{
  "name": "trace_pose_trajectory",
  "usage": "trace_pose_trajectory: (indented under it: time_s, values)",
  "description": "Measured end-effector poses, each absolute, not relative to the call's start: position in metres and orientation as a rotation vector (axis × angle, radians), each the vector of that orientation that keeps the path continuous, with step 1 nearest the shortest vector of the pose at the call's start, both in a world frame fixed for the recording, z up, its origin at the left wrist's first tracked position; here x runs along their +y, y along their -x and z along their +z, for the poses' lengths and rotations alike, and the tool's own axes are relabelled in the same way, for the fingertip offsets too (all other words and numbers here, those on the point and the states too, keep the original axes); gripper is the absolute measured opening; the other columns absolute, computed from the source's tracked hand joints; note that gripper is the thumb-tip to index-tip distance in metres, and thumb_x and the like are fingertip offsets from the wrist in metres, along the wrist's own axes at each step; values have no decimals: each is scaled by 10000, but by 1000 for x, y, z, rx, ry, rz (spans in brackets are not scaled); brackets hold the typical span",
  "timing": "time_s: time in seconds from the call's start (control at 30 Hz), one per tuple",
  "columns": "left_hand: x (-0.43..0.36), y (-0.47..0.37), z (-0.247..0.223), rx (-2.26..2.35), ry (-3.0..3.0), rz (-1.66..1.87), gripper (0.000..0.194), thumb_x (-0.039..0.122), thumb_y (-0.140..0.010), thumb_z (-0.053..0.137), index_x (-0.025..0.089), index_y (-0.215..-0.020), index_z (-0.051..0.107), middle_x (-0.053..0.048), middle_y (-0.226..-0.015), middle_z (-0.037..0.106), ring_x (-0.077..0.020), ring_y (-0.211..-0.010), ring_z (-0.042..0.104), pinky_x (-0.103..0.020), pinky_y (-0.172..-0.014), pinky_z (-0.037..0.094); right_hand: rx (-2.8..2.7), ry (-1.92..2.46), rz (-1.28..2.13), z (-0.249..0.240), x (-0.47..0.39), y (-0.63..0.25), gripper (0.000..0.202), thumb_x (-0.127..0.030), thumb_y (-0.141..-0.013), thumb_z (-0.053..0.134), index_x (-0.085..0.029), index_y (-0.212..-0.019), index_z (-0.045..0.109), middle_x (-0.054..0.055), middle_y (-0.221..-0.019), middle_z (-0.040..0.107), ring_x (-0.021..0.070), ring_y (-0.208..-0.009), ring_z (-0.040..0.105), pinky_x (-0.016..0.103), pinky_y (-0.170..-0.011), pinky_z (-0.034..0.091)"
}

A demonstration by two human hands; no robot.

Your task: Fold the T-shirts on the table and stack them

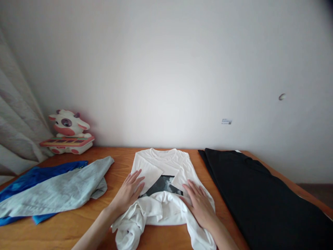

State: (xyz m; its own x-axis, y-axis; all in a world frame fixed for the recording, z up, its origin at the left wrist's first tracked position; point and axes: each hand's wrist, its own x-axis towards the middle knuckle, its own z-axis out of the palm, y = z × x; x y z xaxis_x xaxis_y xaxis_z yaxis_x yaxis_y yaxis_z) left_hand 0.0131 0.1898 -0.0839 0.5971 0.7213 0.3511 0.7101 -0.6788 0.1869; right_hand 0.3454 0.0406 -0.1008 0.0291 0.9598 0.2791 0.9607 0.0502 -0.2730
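Observation:
A white T-shirt [166, 159] with a dark printed picture lies on the wooden table in front of me, collar toward the wall. Both of its sleeves are turned inward over the chest. My left hand [130, 190] rests with fingers spread at the left sleeve. On the right side of the shirt lies my right hand [198, 201], its fingers stretched out flat near the other sleeve. Between and below my hands, bunched white cloth [161, 203] covers the lower part of the print and trails toward me on both sides.
A grey garment [62, 187] lies over a blue one [33, 175] on the left. Black clothing [260, 201] is spread along the right of the table [114, 184]. At the back left, a cow-shaped toy keyboard [68, 133] stands beside a curtain [18, 114]. A wall closes the far side.

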Motion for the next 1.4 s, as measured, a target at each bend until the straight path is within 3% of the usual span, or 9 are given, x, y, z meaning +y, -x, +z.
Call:
trace_pose_trajectory:
  time_s: [0.2,0.37,0.5,0.67,0.8,1.03,1.23,1.3,1.4]
  values:
    - [162,3,-72,1371,-2615,457,529,555,-936,535,252,-1363,608,-115,-1525,518,-317,-1411,472,-522,-1187,351,-1922,1906,17,-99,39,-345,553,-586,-986,466,-232,-1394,584,139,-1537,492,300,-1434,439,565,-1172,355]
    - [202,-13,-59,1422,-2600,504,443,325,-1032,277,190,-1218,656,-120,-1310,677,-234,-1241,622,-386,-1107,450,-1898,1872,9,-100,39,-345,508,-561,-981,494,-236,-1354,613,129,-1506,532,299,-1412,471,562,-1164,373]
    - [246,-24,-58,1430,-2633,338,412,239,-974,387,161,-1316,603,-149,-1479,555,-242,-1378,515,-384,-1172,378,-1886,1861,-8,-103,40,-346,497,-564,-974,509,-237,-1330,627,124,-1496,544,302,-1401,485,564,-1151,395]
    - [279,-24,-64,1470,-2625,157,581,480,-947,518,179,-1444,515,-189,-1583,414,-332,-1480,365,-540,-1197,298,-1875,1867,-27,-105,41,-346,497,-579,-982,484,-247,-1325,622,114,-1485,558,298,-1391,497,557,-1147,397]
    - [287,-31,-66,1552,-2621,116,553,563,-962,463,261,-1417,550,-160,-1566,454,-375,-1461,384,-671,-1168,241,-1873,1851,-49,-105,41,-346,498,-584,-984,475,-255,-1330,614,113,-1486,557,295,-1392,496,555,-1143,401]
    - [272,-50,-74,1696,-2641,181,554,424,-1011,367,174,-1498,454,-193,-1623,338,-409,-1510,256,-711,-1171,175,-1882,1844,-63,-107,40,-347,485,-564,-987,482,-257,-1345,594,115,-1489,553,294,-1396,491,561,-1140,406]
    - [241,-56,-70,1400,-2811,333,442,290,-997,361,185,-1356,595,-130,-1534,502,-267,-1407,474,-430,-1194,337,-1740,1815,-53,-103,42,-343,433,-530,-977,498,-223,-1246,644,140,-1434,591,308,-1338,545,535,-1120,432]
    - [228,-57,-79,1338,-2802,322,463,362,-1016,352,195,-1379,586,-136,-1526,512,-288,-1411,474,-465,-1182,350,-1622,1777,-54,-99,43,-346,368,-479,-996,461,-217,-1137,676,139,-1329,650,285,-1243,616,468,-1062,490]
    - [212,-59,-88,1378,-2790,279,532,456,-1002,417,232,-1477,500,-138,-1596,412,-354,-1484,349,-593,-1204,246,-1503,1728,-79,-94,45,-356,326,-386,-1008,400,-209,-1015,674,128,-1115,700,253,-1050,686,395,-937,543]
